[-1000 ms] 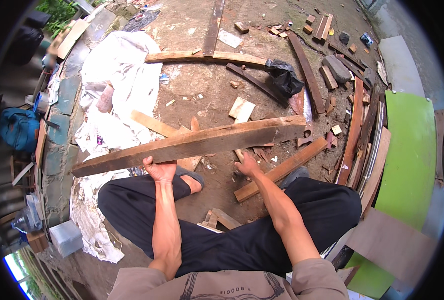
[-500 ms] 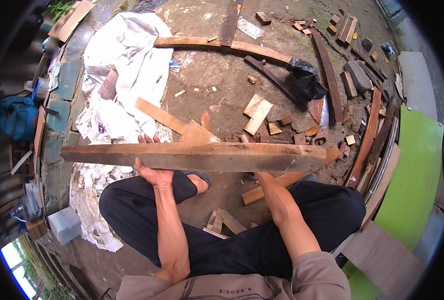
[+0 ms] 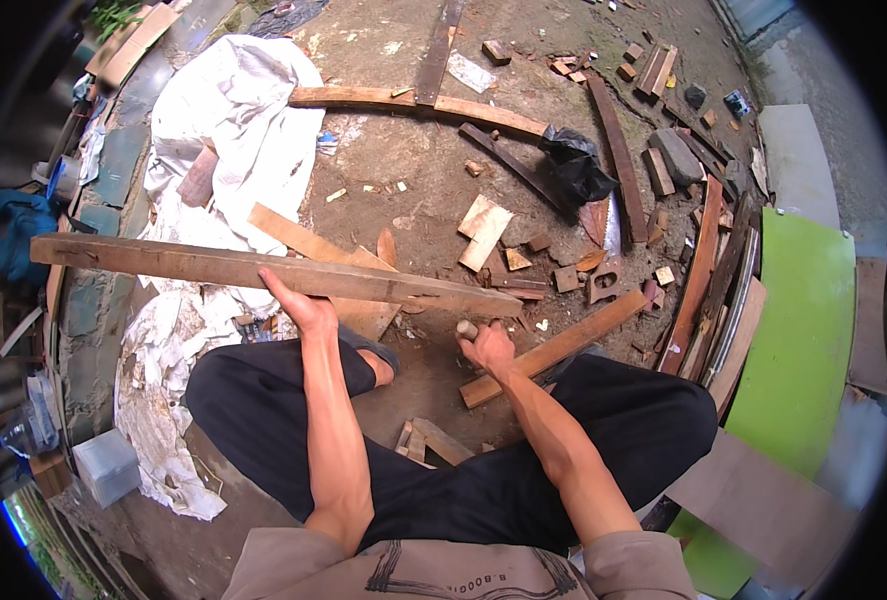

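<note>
Left hand [image 3: 304, 310] grips the long plank [image 3: 264, 272] near mid-length, so it balances level above the lap. Right hand [image 3: 488, 345] is closed on a small pale object [image 3: 467, 328], possibly a tool handle, just under the plank's right end. Offcuts [image 3: 486, 230] lie on the ground beyond.

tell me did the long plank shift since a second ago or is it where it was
Yes. The long plank has swung toward the person's left: its left end now reaches past the white sheet, held by the left hand alone.

Plank [image 3: 264, 270] now leftward, right hand [image 3: 486, 345] off.
</note>
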Tool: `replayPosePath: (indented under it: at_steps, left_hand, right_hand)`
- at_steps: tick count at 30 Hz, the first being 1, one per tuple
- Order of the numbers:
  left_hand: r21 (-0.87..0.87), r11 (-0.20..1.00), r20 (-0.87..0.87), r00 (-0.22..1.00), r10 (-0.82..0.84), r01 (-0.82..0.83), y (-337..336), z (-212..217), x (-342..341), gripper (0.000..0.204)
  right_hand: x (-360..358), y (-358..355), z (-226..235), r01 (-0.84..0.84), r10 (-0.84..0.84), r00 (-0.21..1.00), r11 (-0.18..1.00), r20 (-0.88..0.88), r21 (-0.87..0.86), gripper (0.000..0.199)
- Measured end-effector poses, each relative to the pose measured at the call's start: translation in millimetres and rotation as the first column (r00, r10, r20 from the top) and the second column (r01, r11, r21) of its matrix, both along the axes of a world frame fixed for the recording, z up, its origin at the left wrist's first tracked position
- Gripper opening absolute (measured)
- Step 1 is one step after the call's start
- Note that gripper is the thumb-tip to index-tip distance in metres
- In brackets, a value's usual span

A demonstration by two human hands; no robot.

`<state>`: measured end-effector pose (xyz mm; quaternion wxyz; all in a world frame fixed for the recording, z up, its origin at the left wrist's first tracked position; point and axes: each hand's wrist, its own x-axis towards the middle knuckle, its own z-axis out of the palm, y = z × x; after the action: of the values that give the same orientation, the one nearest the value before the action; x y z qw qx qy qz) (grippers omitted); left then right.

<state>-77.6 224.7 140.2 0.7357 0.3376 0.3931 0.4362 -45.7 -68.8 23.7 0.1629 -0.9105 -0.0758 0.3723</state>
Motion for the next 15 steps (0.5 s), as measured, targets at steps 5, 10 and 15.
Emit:
replayPosePath:
  at_steps: [5,10,15]
  left_hand:
    - [0.253,0.967,-0.122,0.991,0.048,-0.016,-18,8,20,0.073]
    - [0.528,0.838,-0.319,0.947,0.041,0.142,-40,17,24,0.09]
    - [0.628,0.767,-0.293,0.953,0.077,0.131,-64,23,36,0.093]
  right_hand:
    - [-8,-36,-6,0.051,-0.052,0.998,0.998,-0.029,-0.031,0.057]
    - [-19,-66,25,0.257,-0.186,0.913,0.953,-0.363,0.157,0.061]
    - [-43,-98,22,0.589,-0.334,0.739,0.741,-0.585,0.322,0.067]
